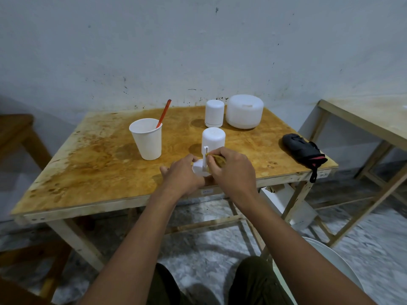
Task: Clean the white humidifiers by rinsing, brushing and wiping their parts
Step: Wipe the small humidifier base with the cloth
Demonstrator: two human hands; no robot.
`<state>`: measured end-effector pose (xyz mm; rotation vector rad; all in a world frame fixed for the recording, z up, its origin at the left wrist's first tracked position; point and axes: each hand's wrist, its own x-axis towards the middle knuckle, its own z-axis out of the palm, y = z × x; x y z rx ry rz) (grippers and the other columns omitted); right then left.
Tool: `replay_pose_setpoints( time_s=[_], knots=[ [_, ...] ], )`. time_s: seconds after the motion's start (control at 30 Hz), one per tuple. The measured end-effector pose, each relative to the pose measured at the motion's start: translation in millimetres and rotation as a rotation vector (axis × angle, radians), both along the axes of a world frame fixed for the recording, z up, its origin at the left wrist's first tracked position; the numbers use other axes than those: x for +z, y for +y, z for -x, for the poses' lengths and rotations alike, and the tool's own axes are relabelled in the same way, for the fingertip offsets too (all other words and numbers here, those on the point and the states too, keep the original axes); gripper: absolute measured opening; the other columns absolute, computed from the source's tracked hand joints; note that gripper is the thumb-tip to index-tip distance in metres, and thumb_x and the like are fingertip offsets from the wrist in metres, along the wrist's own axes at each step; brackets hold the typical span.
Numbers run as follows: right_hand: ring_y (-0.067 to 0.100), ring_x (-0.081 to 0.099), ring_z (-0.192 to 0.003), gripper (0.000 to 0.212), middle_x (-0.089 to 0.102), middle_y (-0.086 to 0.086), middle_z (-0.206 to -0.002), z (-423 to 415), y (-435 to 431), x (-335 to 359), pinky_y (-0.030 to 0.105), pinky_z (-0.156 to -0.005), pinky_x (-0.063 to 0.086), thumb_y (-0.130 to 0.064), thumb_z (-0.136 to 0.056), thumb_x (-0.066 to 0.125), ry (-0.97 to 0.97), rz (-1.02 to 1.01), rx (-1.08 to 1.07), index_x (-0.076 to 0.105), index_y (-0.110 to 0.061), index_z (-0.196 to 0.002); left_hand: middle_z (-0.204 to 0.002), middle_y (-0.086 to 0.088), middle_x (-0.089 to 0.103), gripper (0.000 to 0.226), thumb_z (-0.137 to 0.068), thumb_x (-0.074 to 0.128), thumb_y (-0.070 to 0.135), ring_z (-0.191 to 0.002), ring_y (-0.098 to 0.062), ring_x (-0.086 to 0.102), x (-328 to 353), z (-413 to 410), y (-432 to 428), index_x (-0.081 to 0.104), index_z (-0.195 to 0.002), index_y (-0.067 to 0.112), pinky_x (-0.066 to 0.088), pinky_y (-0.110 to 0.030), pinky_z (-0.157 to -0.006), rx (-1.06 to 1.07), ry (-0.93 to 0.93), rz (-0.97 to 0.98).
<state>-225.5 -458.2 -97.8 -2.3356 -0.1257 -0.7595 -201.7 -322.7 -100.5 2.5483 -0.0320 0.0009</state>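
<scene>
A small white humidifier base (199,169) with a thin upright stem (205,156) sits near the table's front edge. My left hand (181,175) grips the base from the left. My right hand (231,170) pinches a yellow-brown cloth (218,159) against the stem. Just behind stands a white cylindrical tank (213,138). Farther back are another small white humidifier (214,113) and a large round white one (245,111).
A white paper cup (147,139) with a red-handled brush (164,113) stands at centre left on the stained wooden table (92,164). A black pouch (302,150) lies at the right edge. A white basin (330,256) sits on the floor lower right. Another table (363,115) is right.
</scene>
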Motion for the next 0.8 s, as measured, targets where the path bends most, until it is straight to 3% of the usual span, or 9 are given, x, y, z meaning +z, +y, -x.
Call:
replay_pose_setpoints(
  time_s=[0.1,0.2,0.3,0.5,0.63,0.8],
  knots=[
    [0.011,0.065,-0.076,0.014,0.074,-0.005,-0.089,2,-3,2,0.031,-0.060,0.053,-0.030,-0.090,0.066,-0.084,-0.019,0.021,0.074,-0.021,-0.098,-0.116,0.005,0.060,0.053,-0.081,0.068,0.032,-0.113,-0.020,0.049,2,1,1,0.048,-0.129,0.033,0.021,-0.042,-0.094,-0.028,0.011,-0.010],
    [0.013,0.065,-0.079,0.016,0.074,-0.006,-0.091,-1,-8,5,0.031,-0.062,0.053,-0.034,-0.090,0.065,0.072,0.054,0.060,0.074,-0.027,-0.101,-0.120,0.005,0.061,0.052,-0.082,0.068,0.039,-0.114,-0.020,0.049,4,1,3,0.050,-0.130,0.034,0.017,-0.038,-0.089,-0.059,0.004,0.015],
    [0.012,0.065,-0.082,0.019,0.073,-0.008,-0.092,-5,-23,14,0.033,-0.064,0.054,-0.039,-0.090,0.062,0.199,0.134,0.099,0.074,-0.031,-0.104,-0.133,0.007,0.057,0.060,-0.080,0.068,0.056,-0.125,-0.022,0.045,4,-4,6,0.049,-0.134,0.038,0.018,-0.044,-0.096,-0.093,0.029,0.034],
    [0.009,0.062,-0.088,0.025,0.070,-0.007,-0.100,-17,-66,32,0.033,-0.076,0.054,-0.031,-0.091,0.060,0.216,-0.104,0.054,0.069,-0.024,-0.113,-0.144,0.008,0.047,0.073,-0.078,0.067,0.063,-0.133,-0.023,0.041,4,-13,5,0.043,-0.141,0.037,0.010,-0.056,-0.113,-0.134,0.048,0.062],
    [0.017,0.059,-0.109,0.042,0.063,0.000,-0.120,-40,-99,29,0.035,-0.085,0.051,-0.025,-0.092,0.060,0.266,0.017,-0.052,0.057,-0.020,-0.133,-0.141,0.007,0.051,0.071,-0.078,0.068,0.060,-0.130,-0.022,0.043,4,-15,-1,0.042,-0.140,0.036,0.013,-0.052,-0.111,-0.104,0.048,0.053],
    [0.025,0.061,-0.107,0.034,0.066,0.005,-0.119,-75,-118,12,0.040,-0.080,0.053,-0.019,-0.096,0.056,0.218,0.226,-0.156,0.056,-0.021,-0.130,-0.132,0.007,0.056,0.064,-0.077,0.068,0.063,-0.125,-0.022,0.047,2,-20,-1,0.042,-0.130,0.038,0.014,-0.052,-0.109,-0.082,0.078,0.062]
  ],
)
